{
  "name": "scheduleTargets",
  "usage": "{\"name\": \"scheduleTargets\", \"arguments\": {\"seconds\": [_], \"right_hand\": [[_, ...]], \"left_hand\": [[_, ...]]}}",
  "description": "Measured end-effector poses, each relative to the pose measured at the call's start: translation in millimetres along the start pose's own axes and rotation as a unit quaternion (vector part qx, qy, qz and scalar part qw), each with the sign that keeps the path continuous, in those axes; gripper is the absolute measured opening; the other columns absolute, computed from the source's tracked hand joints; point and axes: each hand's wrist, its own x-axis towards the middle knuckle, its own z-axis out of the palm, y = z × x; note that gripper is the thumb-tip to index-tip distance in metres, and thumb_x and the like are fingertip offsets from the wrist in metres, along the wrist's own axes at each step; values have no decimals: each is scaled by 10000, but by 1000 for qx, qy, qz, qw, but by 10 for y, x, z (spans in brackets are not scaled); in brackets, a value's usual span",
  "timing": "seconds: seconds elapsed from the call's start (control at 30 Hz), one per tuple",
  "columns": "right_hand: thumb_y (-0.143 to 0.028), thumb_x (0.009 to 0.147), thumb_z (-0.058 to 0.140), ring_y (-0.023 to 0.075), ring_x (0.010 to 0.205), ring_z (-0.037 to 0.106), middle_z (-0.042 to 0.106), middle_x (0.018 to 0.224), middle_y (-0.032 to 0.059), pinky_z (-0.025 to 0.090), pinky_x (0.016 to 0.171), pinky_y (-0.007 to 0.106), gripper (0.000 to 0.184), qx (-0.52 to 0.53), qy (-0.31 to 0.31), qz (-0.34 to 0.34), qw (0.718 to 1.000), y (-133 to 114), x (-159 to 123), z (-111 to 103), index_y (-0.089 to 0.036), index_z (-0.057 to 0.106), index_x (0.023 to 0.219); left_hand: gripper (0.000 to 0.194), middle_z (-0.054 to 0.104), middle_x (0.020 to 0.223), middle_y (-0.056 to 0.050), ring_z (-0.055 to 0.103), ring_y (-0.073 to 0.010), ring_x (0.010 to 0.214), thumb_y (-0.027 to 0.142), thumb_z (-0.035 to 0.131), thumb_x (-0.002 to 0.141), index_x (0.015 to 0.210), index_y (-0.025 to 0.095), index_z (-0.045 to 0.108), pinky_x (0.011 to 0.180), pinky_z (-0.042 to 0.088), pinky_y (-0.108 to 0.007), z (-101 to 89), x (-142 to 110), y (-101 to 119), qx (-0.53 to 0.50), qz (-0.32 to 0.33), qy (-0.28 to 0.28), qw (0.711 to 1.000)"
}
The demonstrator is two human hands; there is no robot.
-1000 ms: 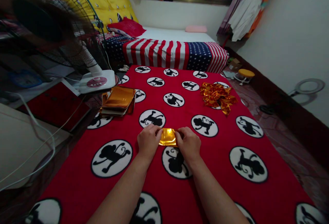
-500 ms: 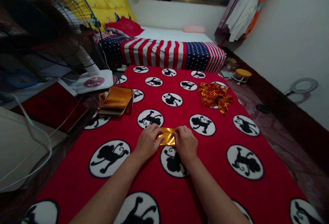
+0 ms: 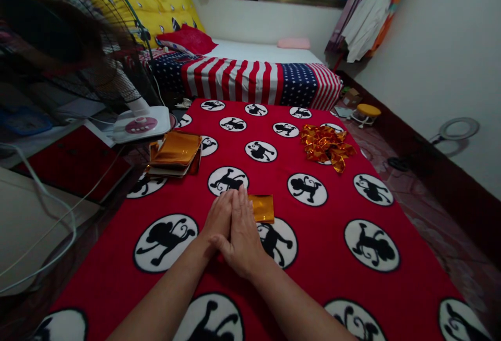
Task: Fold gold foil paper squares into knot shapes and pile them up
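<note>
A folded piece of shiny gold foil paper (image 3: pixel 263 208) lies flat on the red blanket (image 3: pixel 270 174), its left part covered by my hands. My right hand (image 3: pixel 245 234) is laid out flat, fingers stretched forward and together, along the foil's left side and against my left hand. My left hand (image 3: pixel 219 218) is at the left end of the foil with its fingers bent down towards it. Its thumb and fingertips are hidden behind my right hand.
Gold foil sheets sit in a stack (image 3: pixel 178 149) at the blanket's left edge. Several folded gold foil pieces (image 3: pixel 326 143) are heaped at the back right. An electric fan (image 3: pixel 141 122) stands at left. A bed (image 3: pixel 242 77) is behind, with a yellow stool (image 3: pixel 368 110) on the right.
My right hand has let go of the foil's right end and moved left, flattening beside my left hand. The foil's right part now shows uncovered.
</note>
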Motion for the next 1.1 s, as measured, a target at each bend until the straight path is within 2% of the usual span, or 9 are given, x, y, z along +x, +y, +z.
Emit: {"name": "scheduleTargets", "arguments": {"seconds": [0.13,0.27,0.37,0.53,0.7,0.8,0.9,1.0,1.1], "right_hand": [[-641,856,462,304,1467,14,62,1578,226,231,1141,527,1024,-52,-20,12,998,197,-103,-64,-34,-36,1513],[-664,842,465,299,1467,39,93,1575,222,210,1154,521,1033,-109,-43,2,993,364,-264,-182,-32,2,1515],[-675,848,437,302,1467,33,66,1577,221,191,1161,515,1018,-142,-50,-1,989,481,-370,-279,-22,29,1513],[-695,848,416,295,1468,46,73,1578,209,210,1152,522,1010,-173,-58,-4,983,649,-484,-444,-49,23,1518],[-695,837,438,307,1467,48,126,1567,215,167,1149,567,1005,-199,-46,17,979,549,-451,-532,-31,102,1513],[-678,831,461,310,1468,27,97,1574,196,128,1154,578,990,-183,-52,1,982,333,-336,-443,-41,130,1513],[-689,826,455,298,1468,36,86,1576,191,175,1160,530,1006,-147,-85,-15,985,194,-223,-294,-22,135,1508],[-693,826,454,294,1468,49,109,1571,205,190,1161,501,996,-144,-87,-6,986,264,-199,-237,-10,179,1498],[-686,824,467,306,1466,58,126,1566,208,172,1162,512,973,-183,-82,25,979,453,-264,-327,-15,231,1487]], "left_hand": [[295,597,1121,-70,542,-224,1066,151,558,819,1106,203,602,941,446,-374,-69,64,68,10,43,-53,998],[263,575,1127,-53,529,-218,1067,247,635,815,1075,225,604,944,442,-378,-140,72,65,11,60,-73,995],[311,566,1159,-49,527,-218,1082,286,675,802,1099,240,598,958,438,-380,-205,78,44,1,71,-101,992],[421,559,1200,-48,524,-211,1115,143,689,760,1151,260,582,996,429,-371,-307,114,14,-22,87,-136,987],[432,561,1201,-51,531,-214,1117,120,683,743,1140,264,594,1001,436,-382,-328,122,10,-36,83,-139,986],[395,565,1196,-56,531,-217,1111,138,669,757,1129,249,597,996,441,-384,-309,118,21,-37,78,-132,988],[382,568,1194,-63,532,-217,1107,143,637,780,1147,240,594,995,444,-384,-294,115,26,-38,73,-125,989],[397,575,1179,-61,545,-217,1093,146,656,766,1145,249,605,987,452,-379,-301,113,13,-41,72,-128,988],[400,573,1182,-54,546,-213,1097,145,677,754,1131,259,612,982,455,-373,-332,117,2,-48,72,-130,988]]}}
